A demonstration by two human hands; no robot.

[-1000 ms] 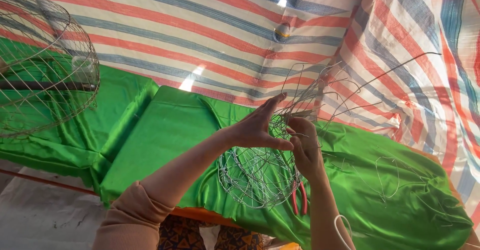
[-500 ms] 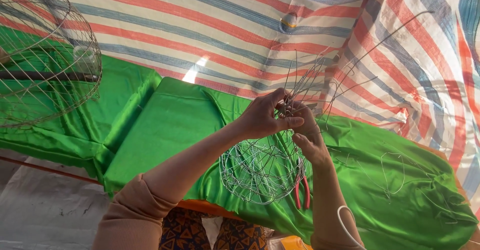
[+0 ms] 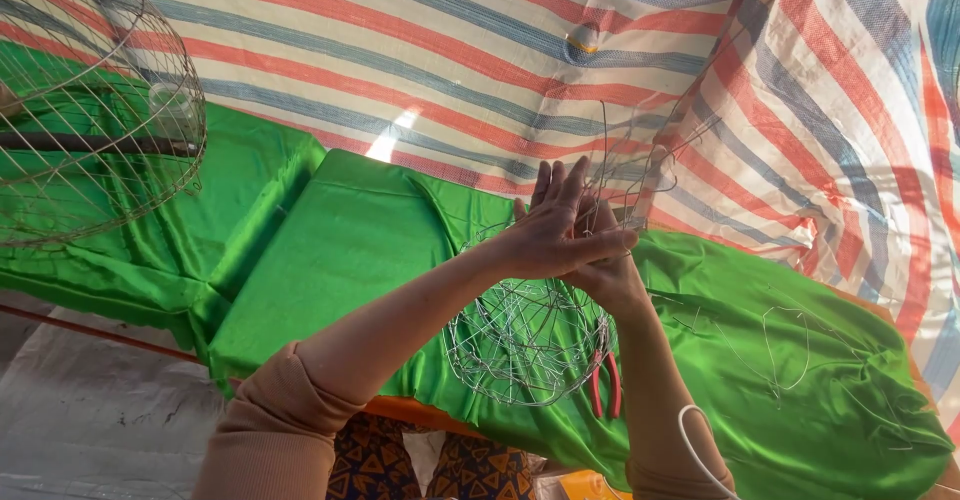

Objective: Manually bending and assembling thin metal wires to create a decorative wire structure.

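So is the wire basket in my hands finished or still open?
Unfinished: the wire basket has loose wire ends sticking up past both hands.

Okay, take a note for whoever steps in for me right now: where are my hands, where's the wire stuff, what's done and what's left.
Left hand: fingers spread, pressed against the loose upright wires of the half-woven silver wire basket.
Right hand: behind the left, on the same wires; its grip is hidden.
Basket: held above the green cloth, rounded lower part woven.
Left to do: upper wire ends stick out unwoven.
Red-handled pliers lie on the cloth under the basket.
Finished round wire basket sits at far left; bent wire pieces lie to the right.
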